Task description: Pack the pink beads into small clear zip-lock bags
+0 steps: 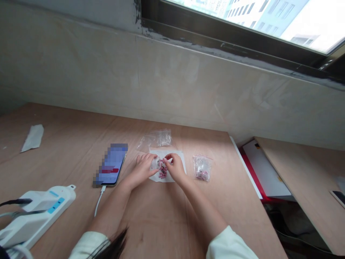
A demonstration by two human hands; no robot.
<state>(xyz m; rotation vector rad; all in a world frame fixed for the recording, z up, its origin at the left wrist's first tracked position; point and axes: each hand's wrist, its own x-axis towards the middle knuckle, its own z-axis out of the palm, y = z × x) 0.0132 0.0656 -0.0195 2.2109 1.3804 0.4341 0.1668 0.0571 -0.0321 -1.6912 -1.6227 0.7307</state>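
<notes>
Beads (162, 173), pinkish and loose, are heaped on a white sheet (172, 178) on the wooden table (156, 219), so that pile can be taken as the centre of the clock. At about ten o'clock, right beside the beads, a small clear container (155, 164) is held tipped by the left hand (144, 166), clamped between the thumb and fingers. At roughly two o'clock the right hand (175, 167) is held at the pile's edge, thumb and forefinger close together; whether they actually meet, or whether a bead is pinched, can't be told, it's just too tiny. A clear bag (202, 167) with more pinkish bits inside is laid at three o'clock. More plastic bags (163, 137) are spread at twelve, contents hard to make out. A phone (111, 163) is parked at nine, plugged into a white cable (99, 201), with a power strip (55, 203) between eight and nine.
</notes>
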